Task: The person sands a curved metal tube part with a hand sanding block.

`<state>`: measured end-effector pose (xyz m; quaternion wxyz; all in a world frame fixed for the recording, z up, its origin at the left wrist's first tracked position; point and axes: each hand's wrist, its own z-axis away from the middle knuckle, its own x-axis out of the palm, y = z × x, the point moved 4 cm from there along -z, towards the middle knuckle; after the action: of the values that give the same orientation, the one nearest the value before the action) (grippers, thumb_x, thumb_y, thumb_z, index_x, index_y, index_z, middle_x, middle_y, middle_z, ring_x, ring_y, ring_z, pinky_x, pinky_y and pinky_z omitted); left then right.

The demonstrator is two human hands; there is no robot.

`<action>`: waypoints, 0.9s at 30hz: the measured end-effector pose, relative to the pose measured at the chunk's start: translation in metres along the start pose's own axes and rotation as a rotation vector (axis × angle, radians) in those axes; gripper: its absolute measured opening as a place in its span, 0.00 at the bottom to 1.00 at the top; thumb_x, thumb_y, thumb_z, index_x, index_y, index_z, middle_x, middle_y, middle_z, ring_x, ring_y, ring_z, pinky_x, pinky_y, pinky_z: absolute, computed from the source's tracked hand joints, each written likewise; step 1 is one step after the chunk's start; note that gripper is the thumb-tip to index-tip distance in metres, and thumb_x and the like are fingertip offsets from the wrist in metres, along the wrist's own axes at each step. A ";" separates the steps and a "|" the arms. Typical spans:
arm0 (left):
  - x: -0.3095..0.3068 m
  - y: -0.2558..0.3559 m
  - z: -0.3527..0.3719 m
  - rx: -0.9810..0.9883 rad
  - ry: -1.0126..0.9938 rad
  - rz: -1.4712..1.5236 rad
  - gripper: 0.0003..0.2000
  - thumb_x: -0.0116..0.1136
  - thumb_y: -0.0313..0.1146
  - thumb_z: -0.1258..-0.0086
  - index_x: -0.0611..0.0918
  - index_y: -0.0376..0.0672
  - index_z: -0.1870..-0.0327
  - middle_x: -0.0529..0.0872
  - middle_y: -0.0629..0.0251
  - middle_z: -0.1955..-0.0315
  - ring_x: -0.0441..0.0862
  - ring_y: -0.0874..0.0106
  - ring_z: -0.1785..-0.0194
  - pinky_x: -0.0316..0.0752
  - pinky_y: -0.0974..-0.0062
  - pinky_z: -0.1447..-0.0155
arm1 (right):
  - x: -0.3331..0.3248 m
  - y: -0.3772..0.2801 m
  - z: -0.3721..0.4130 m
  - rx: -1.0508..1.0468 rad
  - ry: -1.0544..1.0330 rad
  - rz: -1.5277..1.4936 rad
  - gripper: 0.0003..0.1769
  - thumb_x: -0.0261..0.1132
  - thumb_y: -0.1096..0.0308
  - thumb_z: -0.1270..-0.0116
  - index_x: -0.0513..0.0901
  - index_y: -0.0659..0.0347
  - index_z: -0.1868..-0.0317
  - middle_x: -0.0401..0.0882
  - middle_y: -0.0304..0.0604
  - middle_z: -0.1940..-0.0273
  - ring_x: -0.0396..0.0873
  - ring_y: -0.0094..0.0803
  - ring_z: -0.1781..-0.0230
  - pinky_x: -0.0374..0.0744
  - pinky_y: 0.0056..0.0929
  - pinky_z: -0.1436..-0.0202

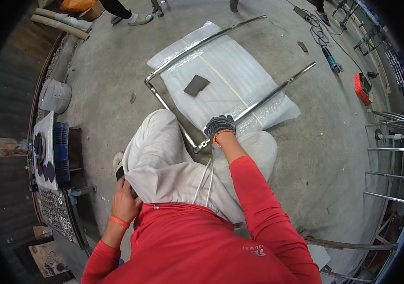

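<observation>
My right hand [220,126], in a grey knitted glove with an orange cuff, is closed around the near side of a shiny U-shaped metal tube frame [270,94]. The frame's corner [204,144] lies just left of that hand. Beneath the frame is a pad wrapped in white plastic sheet [230,66], with a small dark sanding piece [196,85] on top. My bare left hand [126,203] is at the side of my pale trousers [159,151], by the hip. Its fingers are curled at a dark thing, mostly hidden, that I cannot make out.
At left stand a white bucket [55,96], a blue crate [61,146] and a bench with many metal rings [57,210]. A teal power tool [332,60] with its cable and an orange-red box [363,89] lie at right. Metal tubes [389,175] line the right edge. Another person's foot [140,19] shows at the top.
</observation>
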<state>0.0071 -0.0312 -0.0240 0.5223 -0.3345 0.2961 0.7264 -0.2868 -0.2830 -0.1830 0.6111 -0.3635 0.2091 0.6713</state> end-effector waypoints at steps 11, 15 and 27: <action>-0.024 0.032 0.038 0.433 0.143 0.212 0.33 0.74 0.30 0.43 0.70 0.40 0.36 0.78 0.51 0.41 0.87 0.53 0.56 0.82 0.62 0.55 | 0.005 0.002 0.004 -0.070 0.161 0.130 0.21 0.52 0.53 0.28 0.87 0.46 0.45 0.82 0.36 0.39 0.75 0.38 0.33 0.66 0.46 0.29; -0.015 0.046 0.005 0.254 0.478 0.529 0.24 0.72 0.26 0.48 0.76 0.39 0.48 0.84 0.53 0.59 0.85 0.54 0.57 0.79 0.64 0.54 | 0.007 0.003 -0.004 -0.079 0.105 0.144 0.20 0.52 0.52 0.27 0.87 0.43 0.45 0.82 0.35 0.39 0.75 0.36 0.34 0.66 0.47 0.30; -0.009 0.063 0.016 0.629 0.658 0.369 0.11 0.58 0.17 0.47 0.79 0.37 0.62 0.80 0.53 0.62 0.79 0.52 0.57 0.74 0.61 0.54 | 0.012 0.003 -0.001 -0.071 0.155 0.138 0.21 0.55 0.49 0.29 0.87 0.44 0.45 0.82 0.36 0.40 0.74 0.37 0.33 0.64 0.47 0.29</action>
<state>-0.0538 -0.0412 -0.0016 0.3393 -0.3142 0.7047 0.5381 -0.2899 -0.2763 -0.1925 0.5323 -0.4201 0.2564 0.6888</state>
